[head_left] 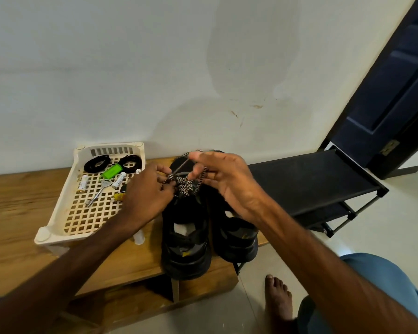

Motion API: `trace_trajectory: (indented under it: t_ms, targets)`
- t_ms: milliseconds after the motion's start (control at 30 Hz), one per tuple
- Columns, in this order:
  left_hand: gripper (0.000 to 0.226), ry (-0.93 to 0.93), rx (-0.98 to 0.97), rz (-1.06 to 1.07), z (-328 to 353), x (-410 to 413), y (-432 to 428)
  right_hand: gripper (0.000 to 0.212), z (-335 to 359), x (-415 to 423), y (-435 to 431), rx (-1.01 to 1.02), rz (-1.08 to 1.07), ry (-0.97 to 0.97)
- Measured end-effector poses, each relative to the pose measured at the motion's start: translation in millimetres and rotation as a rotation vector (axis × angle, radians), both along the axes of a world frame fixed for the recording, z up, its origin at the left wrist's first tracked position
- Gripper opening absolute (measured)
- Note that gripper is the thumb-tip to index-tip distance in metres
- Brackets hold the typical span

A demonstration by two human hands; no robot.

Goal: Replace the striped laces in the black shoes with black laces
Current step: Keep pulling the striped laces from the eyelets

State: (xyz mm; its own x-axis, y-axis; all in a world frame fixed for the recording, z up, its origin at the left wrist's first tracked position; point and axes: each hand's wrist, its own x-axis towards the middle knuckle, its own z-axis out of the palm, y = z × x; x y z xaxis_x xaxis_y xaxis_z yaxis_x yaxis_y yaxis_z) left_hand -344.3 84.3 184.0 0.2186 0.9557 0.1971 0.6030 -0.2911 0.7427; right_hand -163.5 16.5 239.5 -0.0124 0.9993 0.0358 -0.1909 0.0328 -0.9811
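1. A pale wall (130, 68) fills the upper half of the view, with a dark door (396, 92) at the far right.
2. A wooden counter (15, 213) runs along the foot of the wall. Beside its right end stands a low black shoe rack (311, 184).
3. A cream slotted tray (43, 235) sits on the counter, left of the shoes.
4. The pair of black shoes stands side by side at the counter's right end, heels toward the person: left shoe (186, 251), right shoe (237, 244).
5. The left hand (145, 196) is over the left shoe's tongue, its fingertips pinching the striped laces (185, 185) at the knot.
6. The right hand (227, 179) is raised just beside it. Its thumb and forefinger pinch a strand of the same lace drawn upward, and the other fingers curl round a loop.
7. The striped laces are bunched on the left shoe, between the two hands.
8. Two coils of black laces (97, 163) lie at the tray's far end, apart from the shoes.
9. Near the coils lie a green plastic item (111, 171), a battery (118, 180) and a key (99, 191).
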Motion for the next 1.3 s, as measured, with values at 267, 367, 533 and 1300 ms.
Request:
trace_trajectory:
  t_ms: [267,367,533,1300]
  targets:
    - [0.025,-0.140,0.095,0.071,3,-13,13,0.027,8,27,1,0.037,-0.219,-0.171]
    - [0.028,-0.098,0.199,0.115,10,-23,21,0.027,1,30,-2,0.065,-0.169,-0.743]
    - [0.015,0.262,0.331,0.055,9,-17,9,0.068,6,26,-7,0.058,0.242,-1.293]
    - [0.013,-0.036,0.144,-0.046,5,11,-19,0.026,-18,-7,0,-0.087,-0.122,-1.254]
